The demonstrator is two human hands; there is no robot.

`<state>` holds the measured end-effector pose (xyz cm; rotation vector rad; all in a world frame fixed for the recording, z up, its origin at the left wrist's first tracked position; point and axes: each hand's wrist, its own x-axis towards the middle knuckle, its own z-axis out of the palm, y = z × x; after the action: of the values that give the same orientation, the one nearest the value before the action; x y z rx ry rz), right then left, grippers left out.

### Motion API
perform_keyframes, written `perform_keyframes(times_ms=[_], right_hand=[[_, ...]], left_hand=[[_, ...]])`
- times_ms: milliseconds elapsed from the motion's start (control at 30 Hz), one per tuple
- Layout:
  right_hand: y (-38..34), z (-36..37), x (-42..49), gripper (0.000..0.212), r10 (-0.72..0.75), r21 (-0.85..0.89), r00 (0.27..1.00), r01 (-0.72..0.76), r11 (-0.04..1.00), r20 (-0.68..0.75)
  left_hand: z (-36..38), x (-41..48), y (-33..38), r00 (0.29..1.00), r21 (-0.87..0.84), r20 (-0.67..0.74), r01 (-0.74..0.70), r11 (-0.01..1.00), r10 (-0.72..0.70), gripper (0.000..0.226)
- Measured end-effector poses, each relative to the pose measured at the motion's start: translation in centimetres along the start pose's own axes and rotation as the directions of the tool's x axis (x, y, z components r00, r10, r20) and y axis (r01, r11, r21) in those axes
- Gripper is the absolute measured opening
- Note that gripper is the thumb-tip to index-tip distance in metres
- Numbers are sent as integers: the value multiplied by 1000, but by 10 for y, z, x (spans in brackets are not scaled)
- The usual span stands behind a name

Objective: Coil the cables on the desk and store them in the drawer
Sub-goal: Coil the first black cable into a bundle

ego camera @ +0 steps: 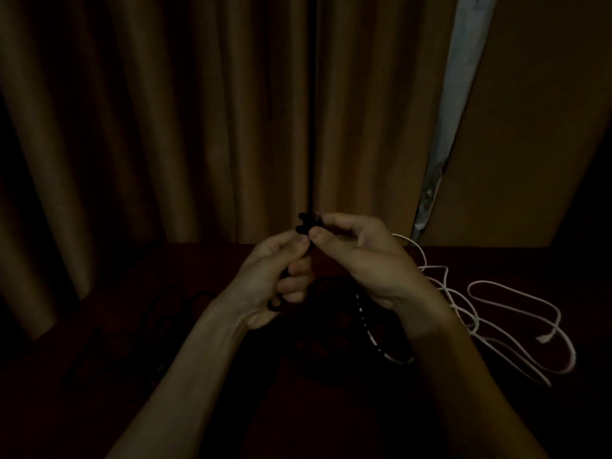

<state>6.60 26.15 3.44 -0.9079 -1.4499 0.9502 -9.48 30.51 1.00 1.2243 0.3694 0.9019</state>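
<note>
The room is very dim. My left hand (281, 276) grips a coiled black cable (303, 223) held up over the dark red desk (496, 409); loops of it poke out above my thumb and below my palm. My right hand (361, 256) pinches the cable's end at the top of the coil, between thumb and forefinger. A black-and-white braided cable (374, 339) hangs under my right wrist. A loose white cable (516, 313) lies sprawled on the desk at the right, its plug end near the far right. No drawer is in view.
Brown curtains (198, 127) hang behind the desk, with a pale strip of window (463, 77) showing at the right. More dark cable (172, 306) lies faintly visible on the desk at the left.
</note>
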Motion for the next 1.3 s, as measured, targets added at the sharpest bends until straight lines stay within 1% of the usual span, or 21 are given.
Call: perform_keyframes(times_ms=[100,167,200,233,300,367,433,500,567,667,733,767,800,867,933,1000,1033,1100,1167,1267,1300], right_hand=[[3,2,2,19,15,-32,997,-18,999,-75],[4,6,4,18,49,-15,991,-51,999,-123],[5,7,5,17,68,-21,987,-72,997,-143],[7,7,6,17,94,-33,983,-101,994,-157],[10,9,6,20,176,-59,971,-188,980,-162],[14,11,6,27,210,-49,964,-220,974,-161],[17,20,7,36,175,-36,967,-184,982,-186],[21,29,7,42,142,-21,957,-152,988,-251],[23,35,7,41,129,4,945,-134,991,-302],[19,33,5,35,115,32,943,-110,993,-312],[15,29,3,33,133,88,951,-112,990,-279],[13,26,2,30,146,123,956,-117,985,-254],[11,24,1,27,155,158,961,-120,980,-228],[6,20,0,24,161,203,973,-126,971,-166],[5,15,-1,31,162,187,982,-143,972,-92],[6,11,-1,39,155,136,988,-151,979,-25],[7,10,-1,42,157,147,988,-156,977,5],[8,9,-1,37,152,164,987,-159,974,55],[9,6,-1,27,145,98,988,-150,984,58],[8,1,-1,22,123,41,990,-126,991,73],[7,0,-2,22,118,43,990,-121,992,78]], left_hand=[[4,4,-5,985,154,-166,-15,988,41,10],[8,6,-7,970,236,-222,-48,971,101,26],[9,7,-8,959,307,-237,-78,948,155,30],[9,7,-8,938,425,-251,-114,898,237,30],[3,8,-8,856,695,-254,-163,701,451,21],[-3,9,-9,780,842,-214,-158,516,588,21],[-2,7,-13,751,906,-159,-147,397,641,19],[1,5,-17,727,970,-64,-115,213,684,13],[0,3,-20,705,996,27,-83,44,709,11],[-3,5,-20,689,996,93,-77,-54,719,14],[-2,5,-17,715,995,91,-98,-30,693,13],[-1,5,-15,739,992,79,-124,20,669,12],[-1,5,-13,772,982,58,-156,101,633,11],[1,5,-8,852,937,3,-186,297,524,18],[1,3,-1,924,835,-56,-164,524,379,18],[1,2,7,972,620,-83,-123,775,221,21],[1,1,10,985,508,-88,-83,857,147,21],[3,-1,14,996,359,-90,16,933,17,21],[5,-3,17,996,212,-42,81,974,-74,20],[1,-5,18,982,1,104,160,987,-160,23],[1,-6,18,980,-28,115,164,986,-159,26]])
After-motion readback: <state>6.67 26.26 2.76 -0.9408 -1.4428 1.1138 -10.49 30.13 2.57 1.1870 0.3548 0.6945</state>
